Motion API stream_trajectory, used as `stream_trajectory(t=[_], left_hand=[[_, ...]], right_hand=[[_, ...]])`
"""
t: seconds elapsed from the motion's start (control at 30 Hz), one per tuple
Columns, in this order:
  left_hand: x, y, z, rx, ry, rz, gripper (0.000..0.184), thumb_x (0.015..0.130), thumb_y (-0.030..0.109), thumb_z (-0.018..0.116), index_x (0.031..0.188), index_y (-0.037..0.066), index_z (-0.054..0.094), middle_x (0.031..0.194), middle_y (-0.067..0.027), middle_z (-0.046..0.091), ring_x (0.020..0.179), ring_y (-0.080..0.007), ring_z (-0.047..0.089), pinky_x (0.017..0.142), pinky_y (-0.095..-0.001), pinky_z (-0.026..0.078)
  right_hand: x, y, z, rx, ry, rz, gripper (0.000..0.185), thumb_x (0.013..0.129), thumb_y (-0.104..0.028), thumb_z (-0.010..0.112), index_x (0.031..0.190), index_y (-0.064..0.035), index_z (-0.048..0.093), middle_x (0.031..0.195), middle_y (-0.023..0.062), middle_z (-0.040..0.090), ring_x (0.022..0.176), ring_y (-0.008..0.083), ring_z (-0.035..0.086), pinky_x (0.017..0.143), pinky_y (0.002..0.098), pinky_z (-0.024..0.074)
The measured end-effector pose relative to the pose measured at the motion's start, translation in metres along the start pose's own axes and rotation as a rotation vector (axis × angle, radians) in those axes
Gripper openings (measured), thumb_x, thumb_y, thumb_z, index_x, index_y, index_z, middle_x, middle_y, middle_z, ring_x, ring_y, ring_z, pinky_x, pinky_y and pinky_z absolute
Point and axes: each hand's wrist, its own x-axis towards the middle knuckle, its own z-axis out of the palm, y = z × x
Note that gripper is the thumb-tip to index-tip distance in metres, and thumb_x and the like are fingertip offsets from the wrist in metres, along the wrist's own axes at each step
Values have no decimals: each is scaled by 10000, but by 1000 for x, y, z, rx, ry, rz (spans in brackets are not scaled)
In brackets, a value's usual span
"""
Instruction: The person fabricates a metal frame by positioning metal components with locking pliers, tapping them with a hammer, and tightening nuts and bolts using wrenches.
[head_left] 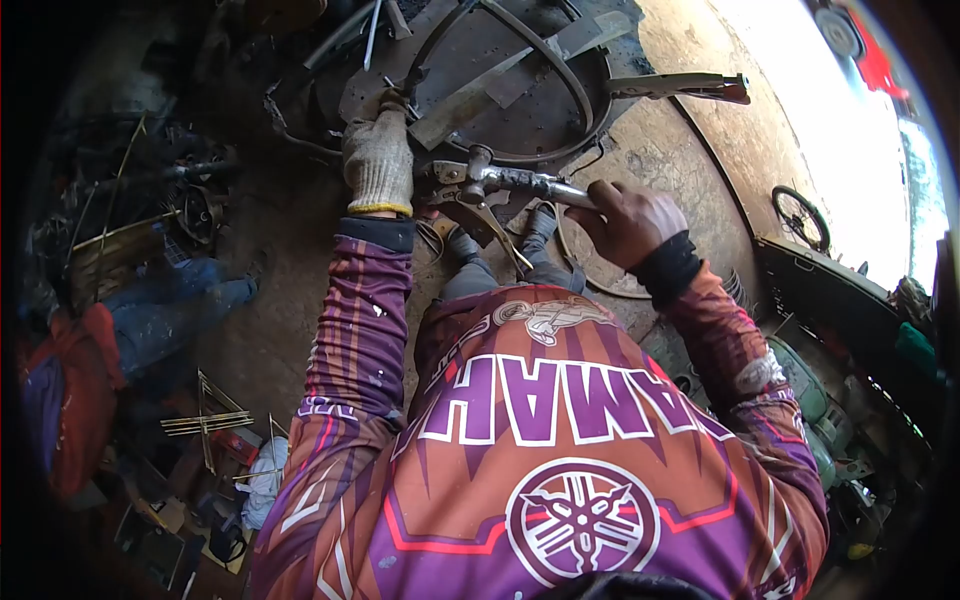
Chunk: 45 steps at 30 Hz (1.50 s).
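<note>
My left hand (380, 160), in a knitted glove with a yellow cuff edge, is at the near left edge of a dark round metal table; its fingers are mostly hidden. My bare right hand (632, 222) is wrapped round the metal handle of a hammer (515, 180), whose head lies just right of the left glove. On the table a curved metal bar (540, 50) and a flat metal strip (470, 97) cross each other. Locking pliers (680, 86) are clamped at the table's right rim. Another clamping tool (480, 215) hangs at the near rim, below the hammer.
Another person in blue trousers (170, 305) is at the left, near scattered scrap. A thin rod (373, 35) lies at the table's top left. A coiled cable (610, 290) lies on the floor near my feet. A wheel (800, 218) stands at the right.
</note>
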Motion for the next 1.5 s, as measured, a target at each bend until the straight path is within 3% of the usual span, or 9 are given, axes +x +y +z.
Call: stream_trajectory(t=[0.23, 0.4, 0.63, 0.8, 0.97, 1.1, 1.37, 1.43, 1.5], left_hand=[[4, -12, -2, -87, -10, -8, 294, 954, 308, 613, 1082, 67, 722, 878, -8, 672, 789, -118, 600, 721, -293, 485], [-8, 16, 3, -200, -32, -41, 225, 963, 215, 599, 1072, 58, 717, 883, 9, 644, 768, -108, 570, 706, -272, 482], [-4, 6, 0, -274, -68, -28, 192, 966, 147, 578, 1064, 63, 720, 869, 24, 628, 747, -76, 541, 680, -243, 468], [-5, 17, -2, -191, -31, -107, 193, 961, 158, 593, 1069, 70, 726, 861, 31, 636, 743, -68, 539, 674, -239, 458], [1, 7, -3, -205, -69, -95, 206, 931, 136, 622, 1100, 66, 716, 963, 0, 674, 866, -115, 594, 826, -280, 480], [-1, 9, -1, -168, -51, -93, 196, 922, 124, 632, 1084, 55, 719, 975, -2, 680, 869, -110, 597, 836, -275, 476], [2, 7, -5, -149, -69, -31, 220, 951, 221, 633, 1066, 69, 743, 957, 1, 720, 845, -91, 608, 797, -260, 474], [4, 4, -4, -118, -57, -34, 227, 942, 231, 645, 1059, 65, 746, 949, -6, 727, 849, -96, 619, 801, -264, 479], [4, 10, 0, -105, -34, -59, 190, 926, 160, 638, 1055, 61, 737, 971, -7, 715, 872, -103, 616, 825, -269, 477]], right_hand=[[-11, -18, -19, 70, 30, -372, 358, 872, -475, 670, 875, -123, 598, 661, 43, 553, 520, 248, 587, 452, 397, 456], [0, -4, -5, -98, -83, -23, 351, 888, -462, 655, 887, -116, 597, 644, 64, 543, 504, 268, 569, 470, 417, 458], [-6, -23, -15, 92, 35, -433, 314, 881, -409, 674, 863, -106, 593, 653, 59, 548, 551, 246, 581, 481, 383, 459], [-2, -11, -3, -122, -58, -55, 294, 910, -394, 648, 838, -116, 583, 618, 39, 547, 501, 212, 570, 423, 378, 427], [-13, -23, -14, 48, 28, -444, 286, 888, -396, 670, 900, -117, 613, 672, 75, 589, 529, 252, 606, 459, 391, 465], [10, -6, 0, -129, -164, 25, 253, 908, -372, 650, 904, -121, 612, 643, 59, 604, 492, 241, 598, 452, 380, 467], [1, -33, -29, 58, 40, -538, 276, 903, -394, 654, 850, -130, 590, 559, 36, 509, 461, 231, 560, 445, 382, 456], [6, -16, -14, 42, -30, -509, 275, 920, -391, 636, 843, -130, 593, 550, 37, 501, 449, 238, 557, 443, 389, 457], [19, 5, -4, -62, -57, -125, 293, 931, -399, 627, 823, -128, 594, 539, 31, 493, 427, 227, 542, 430, 380, 452]])
